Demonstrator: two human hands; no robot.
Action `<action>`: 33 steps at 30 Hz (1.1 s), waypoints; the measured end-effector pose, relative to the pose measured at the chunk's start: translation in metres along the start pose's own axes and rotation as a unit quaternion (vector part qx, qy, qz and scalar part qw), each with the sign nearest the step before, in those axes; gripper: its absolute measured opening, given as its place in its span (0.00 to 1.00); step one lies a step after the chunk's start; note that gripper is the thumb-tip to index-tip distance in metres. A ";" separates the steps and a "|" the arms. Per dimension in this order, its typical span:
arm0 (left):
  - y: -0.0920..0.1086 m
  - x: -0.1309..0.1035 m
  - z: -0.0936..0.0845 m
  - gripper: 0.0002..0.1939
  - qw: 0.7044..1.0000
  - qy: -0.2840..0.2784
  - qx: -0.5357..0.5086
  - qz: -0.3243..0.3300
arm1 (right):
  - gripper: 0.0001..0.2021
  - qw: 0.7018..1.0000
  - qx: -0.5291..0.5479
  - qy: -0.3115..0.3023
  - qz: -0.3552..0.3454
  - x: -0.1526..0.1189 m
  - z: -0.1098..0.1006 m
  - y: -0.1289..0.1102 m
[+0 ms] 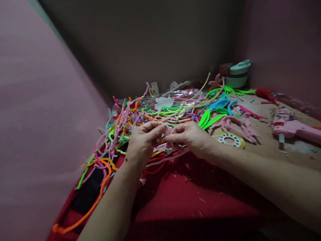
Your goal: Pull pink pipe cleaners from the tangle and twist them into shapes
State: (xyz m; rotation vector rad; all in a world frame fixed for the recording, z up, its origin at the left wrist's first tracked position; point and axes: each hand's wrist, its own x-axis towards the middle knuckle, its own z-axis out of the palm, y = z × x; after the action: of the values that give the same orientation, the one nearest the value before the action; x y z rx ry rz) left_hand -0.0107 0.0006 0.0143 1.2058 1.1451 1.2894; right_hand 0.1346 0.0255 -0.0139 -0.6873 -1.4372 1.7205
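Both of my hands meet over the front of a heap of coloured pipe cleaners [140, 117]. Between my fingertips is a pale pink pipe cleaner [168, 130], bent into a small loop. My left hand [146, 135] pinches its left side, thumb and forefinger together. From the right, my right hand [192, 137] pinches the same pink piece, its fingertips almost touching the left ones. The lower fingers of both hands partly hide the piece. Finished-looking pink fuzzy shapes [237, 125] and green fuzzy leaves [210, 118] lie beyond my right hand.
A yellow tape roll [230, 140] sits by my right wrist. Further right lies a pink glue gun [291, 125], nozzle downward. A mint-green container [238, 74] stands at the back right. Red cloth [190, 194] covers the front, and an orange pipe cleaner [87, 214] trails down the left. Walls rise left and behind.
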 end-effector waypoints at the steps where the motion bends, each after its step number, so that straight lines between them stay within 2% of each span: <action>1: 0.001 0.000 -0.002 0.08 1.000 -0.010 0.013 -0.004 | 0.09 1.000 -0.003 -0.004 0.001 0.000 -0.001 0.000; 5: 0.003 -0.002 -0.002 0.07 0.999 -0.032 0.039 0.003 | 0.09 1.000 0.002 -0.028 0.009 0.000 -0.001 0.001; 11: -0.003 -0.004 0.006 0.06 1.000 0.018 0.007 0.022 | 0.10 0.999 0.007 -0.035 0.012 -0.002 0.000 0.000; 14: 0.000 -0.003 0.002 0.07 1.000 -0.012 0.024 -0.008 | 0.09 0.999 0.009 -0.047 0.006 -0.003 0.001 -0.002; 20: 0.011 -0.003 -0.009 0.10 0.990 -0.087 0.097 -0.051 | 0.12 0.995 0.021 -0.088 0.047 -0.001 0.001 0.000; 22: 0.011 -0.004 -0.007 0.09 0.982 -0.085 0.165 -0.022 | 0.12 0.994 0.025 -0.097 0.054 0.000 0.001 0.002; 25: 0.006 -0.004 -0.002 0.09 0.947 -0.040 0.304 0.097 | 0.12 0.994 0.025 -0.082 0.069 0.000 0.003 0.004; 27: 0.003 -0.003 0.000 0.08 0.933 -0.010 0.331 0.139 | 0.12 0.995 0.021 -0.063 0.075 -0.001 0.004 0.003; 28: 0.002 -0.003 0.000 0.07 0.943 -0.010 0.309 0.122 | 0.13 0.996 0.020 -0.053 0.075 -0.001 0.004 0.002; 30: 0.003 -0.002 -0.002 0.07 0.974 -0.053 0.216 0.028 | 0.13 0.996 0.021 -0.041 0.075 -0.001 0.004 -0.001; 32: 0.005 -0.002 -0.004 0.09 0.984 -0.117 0.113 -0.066 | 0.13 0.995 0.036 -0.046 0.077 -0.001 0.003 -0.002; 33: 0.006 -0.002 -0.005 0.10 0.983 -0.140 0.077 -0.091 | 0.13 0.994 0.045 -0.058 0.082 0.000 0.001 -0.002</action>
State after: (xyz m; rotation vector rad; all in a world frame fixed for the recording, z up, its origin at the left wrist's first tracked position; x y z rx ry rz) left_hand -0.0164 -0.0023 0.0201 1.3154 1.1325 0.8760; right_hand 0.1342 0.0247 -0.0117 -0.6823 -1.4030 1.9689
